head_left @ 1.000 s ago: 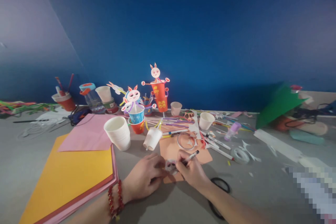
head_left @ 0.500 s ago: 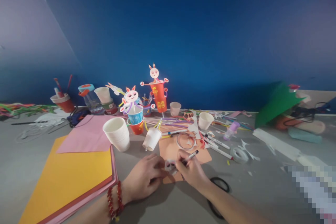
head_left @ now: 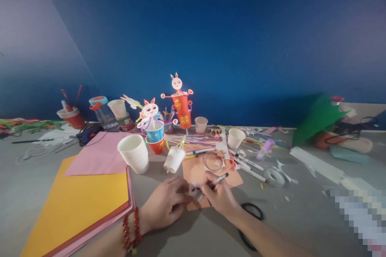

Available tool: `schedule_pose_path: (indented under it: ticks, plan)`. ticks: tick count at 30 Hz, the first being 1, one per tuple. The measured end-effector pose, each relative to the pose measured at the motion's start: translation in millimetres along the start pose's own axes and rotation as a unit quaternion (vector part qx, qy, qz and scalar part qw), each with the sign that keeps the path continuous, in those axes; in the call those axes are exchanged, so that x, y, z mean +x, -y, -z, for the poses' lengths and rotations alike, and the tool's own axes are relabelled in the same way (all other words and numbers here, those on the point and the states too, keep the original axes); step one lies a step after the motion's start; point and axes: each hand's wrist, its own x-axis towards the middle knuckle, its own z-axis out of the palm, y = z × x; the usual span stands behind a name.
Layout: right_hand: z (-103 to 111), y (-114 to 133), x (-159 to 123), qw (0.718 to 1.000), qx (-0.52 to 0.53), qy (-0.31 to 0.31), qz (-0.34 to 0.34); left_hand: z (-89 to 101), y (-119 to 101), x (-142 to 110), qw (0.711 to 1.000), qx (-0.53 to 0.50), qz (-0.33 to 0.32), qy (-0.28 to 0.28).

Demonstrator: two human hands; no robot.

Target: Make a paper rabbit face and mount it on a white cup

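Deep blue wall (head_left: 211,28) straight ahead of you, grey table (head_left: 289,225) below, and here's the action at the near middle! Your right hand (head_left: 220,196) has a firm grip on a white pen (head_left: 222,177), its dark end pointing up and away to the right. Right under your fingers sits the small white paper face (head_left: 196,192), dark eye patches showing, lying over the orange sheet (head_left: 193,170); the pen's tip is hidden by your hand. Over on the other side, your left hand (head_left: 165,200), fingers curled, meets the face's left edge; pinching or just pressing, you can't tell from this angle. Just beyond that hand, a white cup (head_left: 175,160) leans over beside your stack of white cups (head_left: 134,154). Farther back, a rabbit-headed figure (head_left: 182,106) stands tall on red cups!
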Motion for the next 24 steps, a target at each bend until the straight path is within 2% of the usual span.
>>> schedule_pose_path:
  ticks: [17,24]
  plan:
    - [0.2,0.4,0.3,1.0,-0.007,-0.003,0.007,0.0,0.3,-0.3,1.0,-0.007,-0.004,-0.006]
    - [0.6,3.7,0.8,0.994,0.101,-0.023,-0.028,0.2,-0.4,-1.0,1.0,-0.01,0.004,-0.002]
